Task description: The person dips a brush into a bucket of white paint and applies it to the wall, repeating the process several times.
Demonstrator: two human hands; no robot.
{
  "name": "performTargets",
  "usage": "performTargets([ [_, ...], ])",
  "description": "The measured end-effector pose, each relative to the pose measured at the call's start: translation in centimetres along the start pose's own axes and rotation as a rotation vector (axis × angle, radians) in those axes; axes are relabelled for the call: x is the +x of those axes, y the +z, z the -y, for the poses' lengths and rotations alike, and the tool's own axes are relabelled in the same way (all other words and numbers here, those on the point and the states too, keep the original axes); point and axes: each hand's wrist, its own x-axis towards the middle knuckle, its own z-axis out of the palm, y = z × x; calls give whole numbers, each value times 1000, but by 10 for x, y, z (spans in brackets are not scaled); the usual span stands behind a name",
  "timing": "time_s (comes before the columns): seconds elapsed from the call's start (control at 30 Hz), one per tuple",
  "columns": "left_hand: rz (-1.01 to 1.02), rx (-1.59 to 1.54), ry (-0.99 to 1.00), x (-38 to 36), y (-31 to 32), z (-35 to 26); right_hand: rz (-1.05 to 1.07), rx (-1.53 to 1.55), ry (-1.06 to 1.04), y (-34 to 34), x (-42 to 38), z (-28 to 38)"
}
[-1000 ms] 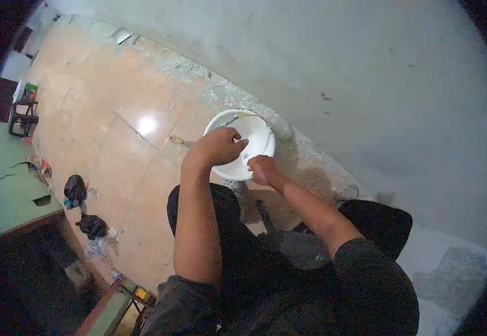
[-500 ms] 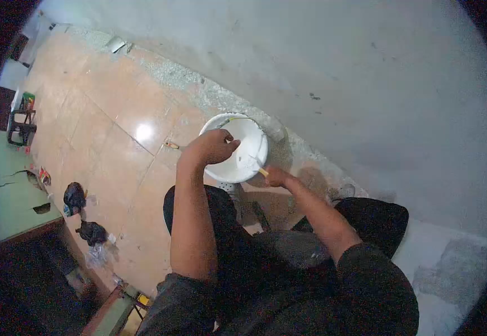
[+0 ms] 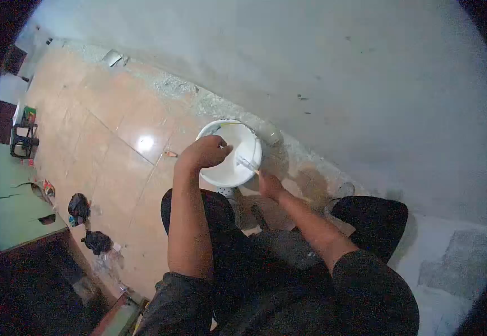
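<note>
A round white bucket [image 3: 231, 182] with whitish contents stands on the floor in front of me, close to the base of the wall. My right hand [image 3: 270, 185] is at the bucket's right rim, closed round the handle of a tool; the tool's pale metal-looking end [image 3: 244, 162] reaches inside the bucket. Over the bucket's left side is my left hand [image 3: 212, 151], its fingers curled together above the opening. Whether anything small is between those fingers is hidden.
A grey wall [image 3: 367, 112] runs diagonally on the right. On the tiled floor [image 3: 103, 162] lie a small orange-handled item [image 3: 170, 154], black plastic bags [image 3: 96, 242] and a metal piece [image 3: 112, 57]. A green panel [image 3: 19, 196] and black stand [image 3: 24, 140] are at left.
My right hand has turned and shifted slightly left, bringing the tool's end further over the bucket's inside. My left hand stays curled above the bucket. The view has shifted slightly.
</note>
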Motion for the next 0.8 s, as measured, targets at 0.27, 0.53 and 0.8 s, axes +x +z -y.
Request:
performTargets([
  [0.27, 19, 97, 50, 5, 7, -8, 6, 131, -88, 33, 3, -28],
  [0.53, 53, 179, 102, 14, 13, -16, -146, 200, 28, 4, -14, -11],
  [0.8, 52, 168, 113, 26, 19, -17, -536, -67, -325, 53, -11, -52],
])
